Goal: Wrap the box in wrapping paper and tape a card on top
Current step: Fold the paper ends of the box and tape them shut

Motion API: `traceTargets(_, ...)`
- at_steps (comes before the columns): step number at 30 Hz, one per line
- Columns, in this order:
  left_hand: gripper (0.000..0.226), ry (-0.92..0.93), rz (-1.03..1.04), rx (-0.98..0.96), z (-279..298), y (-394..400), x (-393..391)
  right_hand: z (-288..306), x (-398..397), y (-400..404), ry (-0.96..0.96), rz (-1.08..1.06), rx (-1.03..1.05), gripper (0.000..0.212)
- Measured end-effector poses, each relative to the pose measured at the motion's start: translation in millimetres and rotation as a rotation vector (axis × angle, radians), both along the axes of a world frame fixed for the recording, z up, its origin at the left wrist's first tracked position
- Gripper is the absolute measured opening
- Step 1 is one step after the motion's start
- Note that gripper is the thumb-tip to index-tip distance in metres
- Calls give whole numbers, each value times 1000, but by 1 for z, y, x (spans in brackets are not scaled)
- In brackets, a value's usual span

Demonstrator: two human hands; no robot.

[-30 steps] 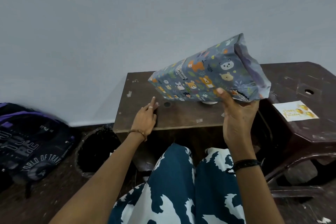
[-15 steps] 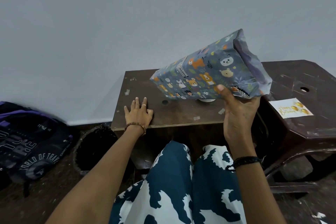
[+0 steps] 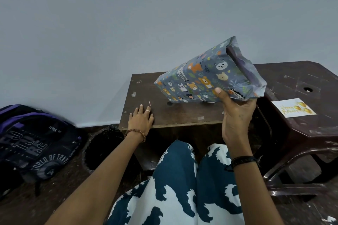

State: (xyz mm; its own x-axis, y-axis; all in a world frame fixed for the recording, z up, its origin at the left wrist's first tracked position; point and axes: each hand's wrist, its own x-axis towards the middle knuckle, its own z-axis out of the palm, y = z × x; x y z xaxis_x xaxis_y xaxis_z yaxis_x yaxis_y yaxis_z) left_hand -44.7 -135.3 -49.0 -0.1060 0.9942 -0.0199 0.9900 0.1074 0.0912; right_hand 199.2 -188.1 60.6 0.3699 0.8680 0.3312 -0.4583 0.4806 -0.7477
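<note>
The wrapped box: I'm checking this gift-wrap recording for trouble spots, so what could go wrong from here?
1. The right hand alone holds the wrapped box tilted in the air, so it could slip.
2. Its upper end looks unfolded and open; the paper may loosen.
3. The card lies apart on the plastic stool, easily forgotten.

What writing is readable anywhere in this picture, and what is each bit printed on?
"Happy Birthday", in gold script: on the white rectangular card lying on the dark brown plastic stool.
"WORLD OF TRAV", cut off: on the black and purple backpack on the floor.
Large block letters above it: too blurred to read.
Animal-print grey wrapping paper: pictures only, no words I can make out.
</note>
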Motion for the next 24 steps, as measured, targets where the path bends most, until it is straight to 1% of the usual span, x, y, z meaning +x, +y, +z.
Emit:
traceTargets(1,44,-6,-10,2,-1,-2,0,0,0,0,-5,-3,-7,62)
traceTargets(3,40,-74,-12,12,-1,-5,-1,0,-3,-1,-6,-6,-18,60)
traceTargets(5,28,-274,33,62,10,-9,4,0,-6,-1,5,-16,-35,61)
traceTargets(6,25,-423,56,101,17,-12,11,0,-8,0,23,-26,-49,60)
traceTargets(7,31,-584,77,127,25,-16,20,-1,-11,0,50,-42,-68,61)
traceTargets(8,34,-779,103,133,33,-21,30,-2,-15,0,89,-57,-92,61)
traceTargets(9,34,-1010,137,104,42,-23,43,-4,-20,1,142,-75,-123,61)
traceTargets(11,38,-1490,211,-97,54,-26,69,-11,-28,3,247,-107,-199,58)
traceTargets(12,40,-1676,216,-192,58,-25,81,-15,-32,4,288,-117,-222,59)
traceTargets(13,41,-1820,204,-234,63,-24,93,-17,-37,4,314,-122,-234,60)
traceTargets(15,48,-2054,181,-190,70,-17,113,-20,-45,1,348,-114,-237,57)
traceTargets(17,55,-2181,151,-63,72,-6,125,-21,-51,-4,376,-80,-245,53)
traceTargets(19,58,-2222,158,33,73,6,131,-20,-51,-8,348,-12,-267,42)
traceTargets(20,60,-2240,172,70,73,13,132,-20,-50,-9,314,36,-274,46)
traceTargets(22,60,-2266,223,124,77,22,128,-23,-43,-10,221,116,-308,68)
traceTargets(24,57,-2198,259,165,79,31,118,-31,-31,-12,128,152,-346,79)
